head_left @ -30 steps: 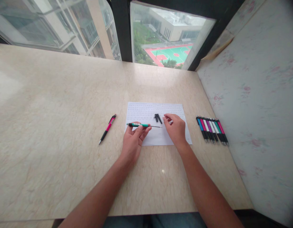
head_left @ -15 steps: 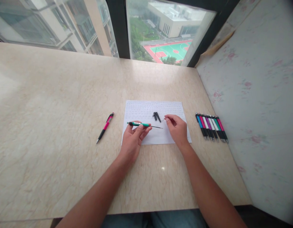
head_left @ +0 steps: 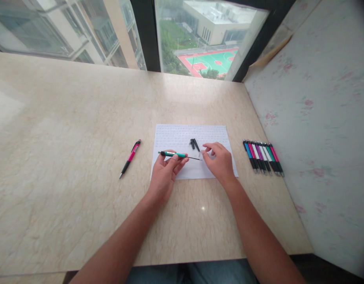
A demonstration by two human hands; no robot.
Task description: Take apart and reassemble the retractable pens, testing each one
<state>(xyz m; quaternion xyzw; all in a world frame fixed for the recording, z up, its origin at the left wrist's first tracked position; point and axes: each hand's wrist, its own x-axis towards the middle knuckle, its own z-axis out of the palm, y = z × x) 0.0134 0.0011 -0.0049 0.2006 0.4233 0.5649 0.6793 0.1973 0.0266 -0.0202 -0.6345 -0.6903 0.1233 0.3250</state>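
Over the lower part of a printed sheet of paper [head_left: 184, 132], my left hand [head_left: 164, 170] grips a green pen barrel [head_left: 177, 155] lying level between thumb and fingers. A thin dark refill [head_left: 194, 158] sticks out of its right end. My right hand [head_left: 219, 159] is beside the refill's tip, thumb and fingers apart, with nothing visible between them. Just left of its fingertips is a tiny pale piece [head_left: 199, 154], too small to make out. Farther back on the paper lie black pen parts [head_left: 196, 144], close together.
A pink and black pen [head_left: 130, 158] lies on the marbled tabletop [head_left: 66, 169] to the left. Several pens in mixed colours [head_left: 263, 157] are lined up at the right, near the papered wall [head_left: 324, 130]. A window stands behind the table.
My right hand's fingers have gone from a pinch to spread apart, with the thumb lower and nearer the refill's tip. My left hand keeps the green barrel in the same place.
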